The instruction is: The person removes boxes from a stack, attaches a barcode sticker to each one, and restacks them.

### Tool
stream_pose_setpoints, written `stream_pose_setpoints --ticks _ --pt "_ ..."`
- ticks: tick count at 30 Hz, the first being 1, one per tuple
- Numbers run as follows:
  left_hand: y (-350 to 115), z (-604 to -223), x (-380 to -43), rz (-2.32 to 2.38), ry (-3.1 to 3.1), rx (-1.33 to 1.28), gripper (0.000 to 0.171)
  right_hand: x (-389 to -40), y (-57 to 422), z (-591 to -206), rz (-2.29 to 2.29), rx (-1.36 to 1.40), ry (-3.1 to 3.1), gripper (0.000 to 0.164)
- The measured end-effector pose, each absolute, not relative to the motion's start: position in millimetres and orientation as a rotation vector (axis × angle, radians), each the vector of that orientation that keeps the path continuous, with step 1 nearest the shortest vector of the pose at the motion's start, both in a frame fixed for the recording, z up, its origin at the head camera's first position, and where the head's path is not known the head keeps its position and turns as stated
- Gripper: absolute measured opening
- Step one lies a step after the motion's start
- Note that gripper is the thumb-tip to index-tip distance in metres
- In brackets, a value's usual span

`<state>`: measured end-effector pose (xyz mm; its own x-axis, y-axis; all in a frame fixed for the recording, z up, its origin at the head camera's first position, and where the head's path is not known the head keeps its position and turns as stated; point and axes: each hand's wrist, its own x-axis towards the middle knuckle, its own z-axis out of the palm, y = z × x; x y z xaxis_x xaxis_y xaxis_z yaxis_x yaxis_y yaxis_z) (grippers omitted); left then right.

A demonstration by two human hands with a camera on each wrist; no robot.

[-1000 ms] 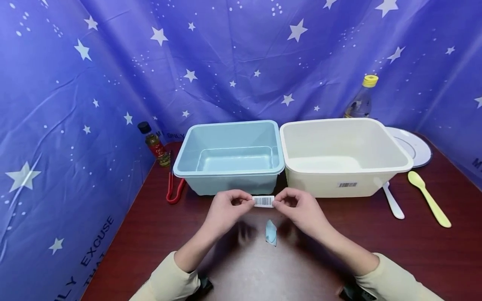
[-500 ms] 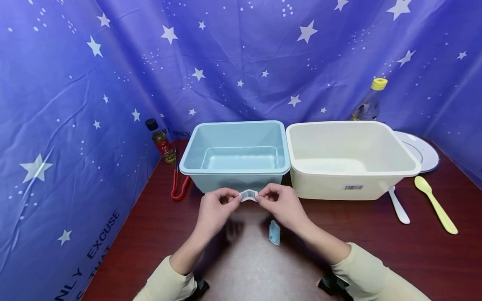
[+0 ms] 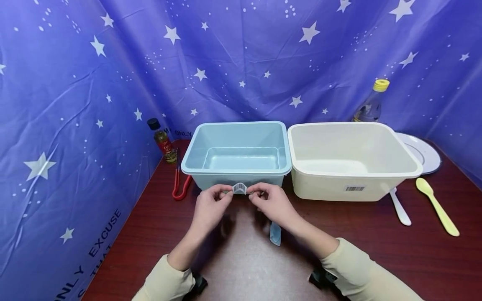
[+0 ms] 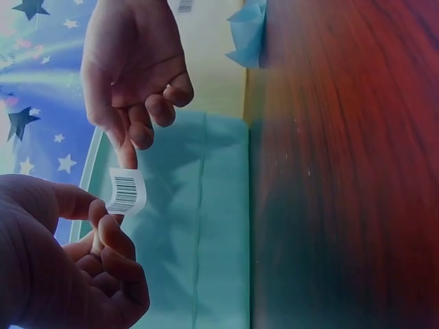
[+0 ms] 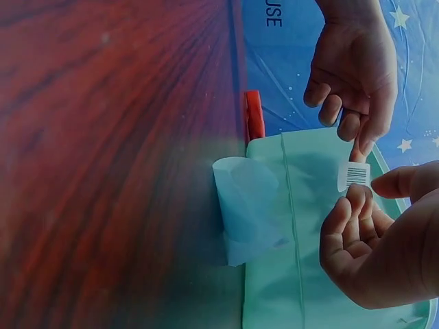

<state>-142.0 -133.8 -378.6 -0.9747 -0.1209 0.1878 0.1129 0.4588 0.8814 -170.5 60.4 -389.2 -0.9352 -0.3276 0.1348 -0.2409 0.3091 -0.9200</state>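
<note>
A small white barcode sticker is held between both hands, bowed upward in the middle, close to the front wall of the light blue bin. My left hand pinches its left end between thumb and forefinger. At the right end, the fingertips of my right hand hold it. The barcode side shows in the left wrist view, where the sticker curves between the two hands. A crumpled light blue scrap lies on the table below my right hand; its curled shape shows larger in the right wrist view.
To the right stands a cream bin bearing a barcode label. Red-handled tongs and a small sauce bottle are at left. A white spoon, yellow spoon, plate and yellow-capped bottle are at right.
Both hands have moved left and slightly up in the head view, closer together. The sticker between them has gone from flat to strongly bowed. The head view has shifted a little.
</note>
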Motion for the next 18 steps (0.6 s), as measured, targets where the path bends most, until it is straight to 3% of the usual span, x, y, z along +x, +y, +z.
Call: stream_pose_setpoints --ticks 18 --pt "-139.7 -386.4 -151.0 -1.622 -2.497 0.004 0.023 -182.2 55.1 -395.2 -1.719 -0.500 2.382 0.029"
